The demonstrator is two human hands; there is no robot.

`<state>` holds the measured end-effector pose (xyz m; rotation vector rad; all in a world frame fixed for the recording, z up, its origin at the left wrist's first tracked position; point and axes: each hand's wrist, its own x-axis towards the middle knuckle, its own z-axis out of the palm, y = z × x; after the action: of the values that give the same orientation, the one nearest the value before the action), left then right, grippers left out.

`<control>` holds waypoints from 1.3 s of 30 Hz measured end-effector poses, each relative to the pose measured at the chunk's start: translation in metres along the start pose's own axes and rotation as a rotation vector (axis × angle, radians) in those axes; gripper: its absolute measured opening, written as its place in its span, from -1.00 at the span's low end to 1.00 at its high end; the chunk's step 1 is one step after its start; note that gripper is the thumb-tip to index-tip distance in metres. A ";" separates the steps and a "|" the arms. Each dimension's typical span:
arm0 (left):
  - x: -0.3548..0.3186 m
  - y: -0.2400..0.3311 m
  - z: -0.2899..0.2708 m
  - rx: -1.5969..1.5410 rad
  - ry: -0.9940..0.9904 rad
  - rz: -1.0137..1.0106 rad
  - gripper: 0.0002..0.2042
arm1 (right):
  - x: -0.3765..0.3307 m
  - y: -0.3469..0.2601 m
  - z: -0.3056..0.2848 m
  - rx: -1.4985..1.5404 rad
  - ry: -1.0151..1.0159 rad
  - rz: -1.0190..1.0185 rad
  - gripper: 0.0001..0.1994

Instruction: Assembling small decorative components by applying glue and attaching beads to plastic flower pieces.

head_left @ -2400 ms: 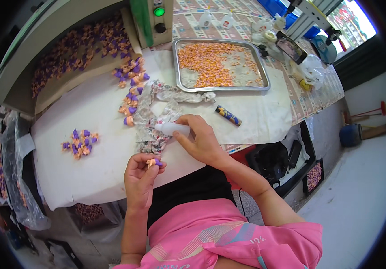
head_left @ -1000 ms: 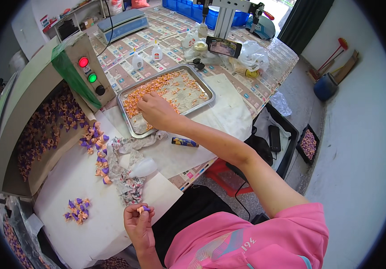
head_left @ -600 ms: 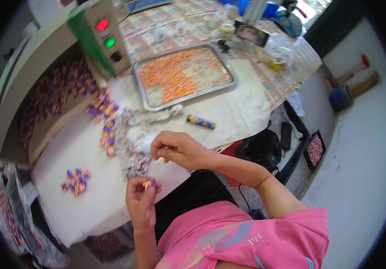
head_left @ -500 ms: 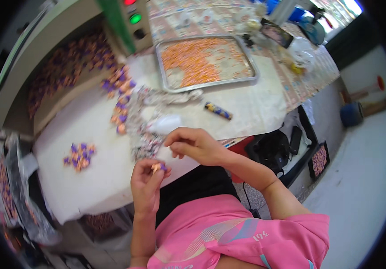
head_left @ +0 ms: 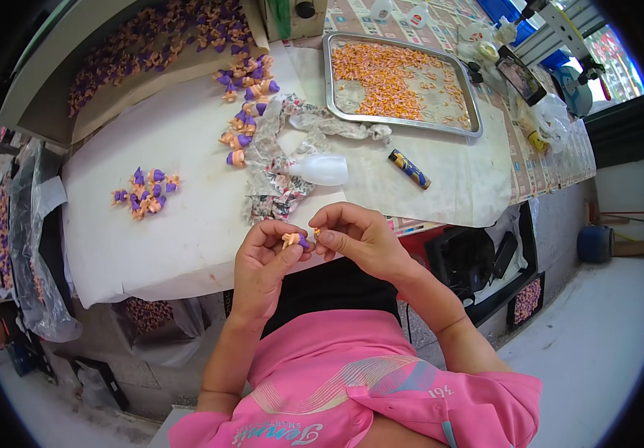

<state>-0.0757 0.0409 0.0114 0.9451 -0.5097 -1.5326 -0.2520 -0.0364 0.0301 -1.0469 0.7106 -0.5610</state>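
Left hand [head_left: 261, 267] pinching peach-and-purple figurine [head_left: 292, 240], right hand [head_left: 365, 240] a tiny orange piece [head_left: 317, 232] (close together), at worktop's [head_left: 557, 166] near edge.

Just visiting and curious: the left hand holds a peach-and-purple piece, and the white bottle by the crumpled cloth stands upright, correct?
Not quite: in the head view, the white bottle by the crumpled cloth lies on its side. The left hand holds the peach-and-purple piece.
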 end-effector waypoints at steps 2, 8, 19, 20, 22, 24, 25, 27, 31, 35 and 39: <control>-0.001 0.000 -0.005 -0.007 0.004 -0.001 -0.76 | 0.001 0.002 0.005 -0.025 0.005 -0.005 -0.77; -0.003 0.000 -0.017 -0.030 0.003 -0.030 -0.78 | 0.004 0.010 0.014 -0.210 0.051 -0.107 -0.81; -0.005 -0.001 -0.027 -0.027 -0.031 -0.072 -0.77 | 0.012 0.022 0.014 -0.512 -0.015 -0.258 -0.85; -0.005 -0.002 -0.028 -0.026 -0.032 -0.075 -0.77 | 0.012 0.023 0.014 -0.513 -0.016 -0.256 -0.85; -0.006 -0.002 -0.029 -0.026 -0.031 -0.079 -0.77 | 0.011 0.024 0.013 -0.515 -0.030 -0.245 -0.85; -0.007 -0.003 -0.028 -0.023 -0.023 -0.077 -0.77 | 0.011 0.024 0.014 -0.493 -0.029 -0.223 -0.87; -0.008 -0.004 -0.029 -0.024 -0.021 -0.078 -0.77 | 0.010 0.025 0.014 -0.471 -0.026 -0.202 -0.87; -0.008 -0.005 -0.030 -0.007 -0.042 -0.078 -0.77 | 0.009 0.024 0.016 -0.310 -0.014 -0.114 -0.87; -0.010 -0.004 -0.029 0.007 -0.048 -0.087 -0.76 | 0.008 0.019 0.013 -0.083 -0.041 0.076 -0.87; -0.011 -0.002 -0.029 0.022 -0.061 -0.140 -0.75 | 0.009 0.018 0.008 -0.072 -0.049 0.141 -0.86; -0.010 -0.001 -0.028 0.092 -0.071 -0.110 -0.75 | 0.010 0.021 0.004 0.051 -0.067 0.219 -0.84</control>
<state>-0.0547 0.0561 -0.0030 1.0058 -0.5915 -1.6576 -0.2411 -0.0329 0.0097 -0.9228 0.7376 -0.3515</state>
